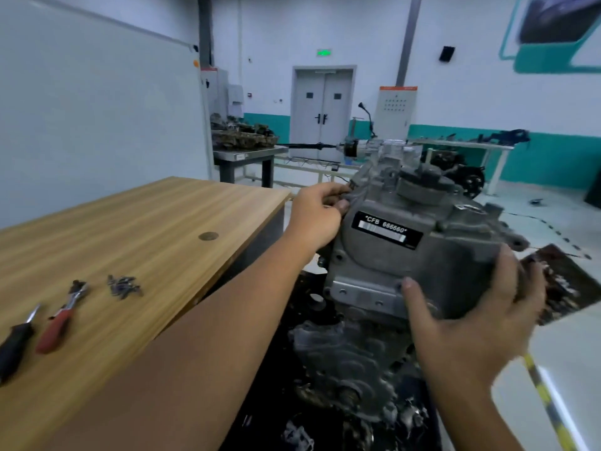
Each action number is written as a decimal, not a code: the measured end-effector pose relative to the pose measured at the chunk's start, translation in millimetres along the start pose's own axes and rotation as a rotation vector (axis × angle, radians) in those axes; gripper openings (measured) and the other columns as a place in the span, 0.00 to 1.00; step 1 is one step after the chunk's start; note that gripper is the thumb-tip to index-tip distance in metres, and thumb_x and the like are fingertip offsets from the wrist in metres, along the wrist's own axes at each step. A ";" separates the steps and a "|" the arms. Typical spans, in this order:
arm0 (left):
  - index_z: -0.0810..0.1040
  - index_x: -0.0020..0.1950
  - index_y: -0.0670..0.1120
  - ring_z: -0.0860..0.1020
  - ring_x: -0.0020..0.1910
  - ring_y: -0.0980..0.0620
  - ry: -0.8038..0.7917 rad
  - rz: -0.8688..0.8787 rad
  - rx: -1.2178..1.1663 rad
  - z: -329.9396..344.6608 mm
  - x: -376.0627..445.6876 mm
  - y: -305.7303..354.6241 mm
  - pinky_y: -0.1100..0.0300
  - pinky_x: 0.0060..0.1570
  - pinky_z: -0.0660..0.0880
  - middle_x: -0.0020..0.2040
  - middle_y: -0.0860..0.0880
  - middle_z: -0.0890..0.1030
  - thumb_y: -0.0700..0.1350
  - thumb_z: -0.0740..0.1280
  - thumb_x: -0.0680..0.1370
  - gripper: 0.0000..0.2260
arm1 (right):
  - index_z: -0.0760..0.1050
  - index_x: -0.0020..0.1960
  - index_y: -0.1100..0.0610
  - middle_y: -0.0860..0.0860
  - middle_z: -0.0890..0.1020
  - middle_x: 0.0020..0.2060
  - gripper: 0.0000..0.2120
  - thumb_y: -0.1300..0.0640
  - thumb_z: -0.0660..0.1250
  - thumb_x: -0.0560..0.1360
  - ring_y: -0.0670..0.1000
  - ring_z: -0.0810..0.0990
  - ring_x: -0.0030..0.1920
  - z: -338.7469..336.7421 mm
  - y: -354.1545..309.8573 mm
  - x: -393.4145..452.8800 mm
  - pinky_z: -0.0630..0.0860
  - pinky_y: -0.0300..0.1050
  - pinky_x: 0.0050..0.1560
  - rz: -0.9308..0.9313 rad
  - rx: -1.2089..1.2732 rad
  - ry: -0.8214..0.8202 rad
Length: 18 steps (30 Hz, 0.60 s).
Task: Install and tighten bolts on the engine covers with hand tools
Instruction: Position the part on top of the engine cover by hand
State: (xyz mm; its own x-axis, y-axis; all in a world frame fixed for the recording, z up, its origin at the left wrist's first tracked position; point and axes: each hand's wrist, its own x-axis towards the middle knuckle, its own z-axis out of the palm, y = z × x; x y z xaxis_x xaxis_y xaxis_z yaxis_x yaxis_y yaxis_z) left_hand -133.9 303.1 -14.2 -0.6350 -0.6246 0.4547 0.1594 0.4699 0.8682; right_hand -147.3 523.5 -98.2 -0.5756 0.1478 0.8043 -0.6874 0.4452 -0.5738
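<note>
Forearms reach in from the lower edge toward a grey cast engine cover (400, 255) that sits on top of the engine block (351, 362), just past the right-hand end of the wooden worktop (156, 229). The right hand (481, 317) clasps the cover's near right corner, thumb pressed flat on its front face and fingers curled round the side, so that grip is closed on the casting. The left hand (317, 219) is at the cover's upper left edge, its fingertips bunched and pinching something small against the housing; what they pinch cannot be told. A black label (385, 230) reading "CFB 666660" is stuck on the cover's front face.

On the worktop to the left lie a black-handled screwdriver (16, 343) and, just beside it, a red-handled ratchet wrench (61, 317), with a small heap of dark bolts (123, 286) near the ratchet's head.

Farther back, a metal table (247, 154) carries another engine part (244, 136). A grey double door (322, 112) stands in the far wall under a green exit sign (324, 53), and a pale control cabinet (395, 112) stands to its right.
</note>
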 end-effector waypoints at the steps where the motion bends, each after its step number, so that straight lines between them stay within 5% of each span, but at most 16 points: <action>1: 0.84 0.59 0.46 0.81 0.51 0.57 0.004 0.003 -0.004 0.0 -1.2 0.1 0.61 0.53 0.77 0.50 0.51 0.85 0.35 0.67 0.80 0.11 | 0.63 0.77 0.50 0.66 0.63 0.76 0.44 0.40 0.77 0.67 0.66 0.65 0.75 4.9 0.4 -0.9 0.65 0.69 0.71 0.004 0.008 -0.008; 6: 0.83 0.64 0.45 0.82 0.58 0.52 -0.025 -0.007 -0.015 -7.6 -2.6 0.7 0.50 0.63 0.78 0.56 0.49 0.85 0.35 0.64 0.83 0.14 | 0.64 0.75 0.44 0.62 0.69 0.73 0.33 0.54 0.75 0.74 0.68 0.70 0.69 21.0 7.2 3.8 0.70 0.72 0.64 0.019 0.081 0.098; 10: 0.82 0.65 0.44 0.82 0.59 0.53 -0.059 0.027 -0.008 -9.9 -1.4 -3.1 0.48 0.66 0.77 0.58 0.50 0.85 0.37 0.65 0.83 0.13 | 0.62 0.75 0.40 0.59 0.68 0.74 0.34 0.57 0.73 0.76 0.68 0.69 0.70 24.4 9.9 3.9 0.72 0.74 0.62 0.028 0.061 0.093; 15: 0.83 0.50 0.57 0.84 0.49 0.63 -0.010 0.059 -0.065 -5.0 3.7 -10.1 0.54 0.59 0.80 0.44 0.63 0.86 0.37 0.67 0.82 0.14 | 0.61 0.77 0.39 0.56 0.67 0.74 0.34 0.55 0.71 0.77 0.64 0.70 0.70 28.3 16.3 5.0 0.71 0.77 0.61 0.005 0.035 0.101; 18: 0.82 0.46 0.57 0.84 0.44 0.64 0.022 0.043 -0.076 0.1 9.3 -12.6 0.59 0.54 0.80 0.40 0.63 0.86 0.36 0.67 0.82 0.15 | 0.60 0.78 0.40 0.59 0.67 0.74 0.34 0.55 0.70 0.77 0.62 0.68 0.71 30.8 14.0 5.7 0.70 0.79 0.61 -0.005 0.013 0.137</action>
State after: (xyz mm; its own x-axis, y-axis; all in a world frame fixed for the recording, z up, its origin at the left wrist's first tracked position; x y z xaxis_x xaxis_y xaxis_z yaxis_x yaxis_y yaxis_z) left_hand -141.9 291.4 -20.9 -0.6095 -0.6191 0.4953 0.2436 0.4482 0.8601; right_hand -173.8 503.4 -106.4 -0.5067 0.2655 0.8202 -0.6963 0.4350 -0.5709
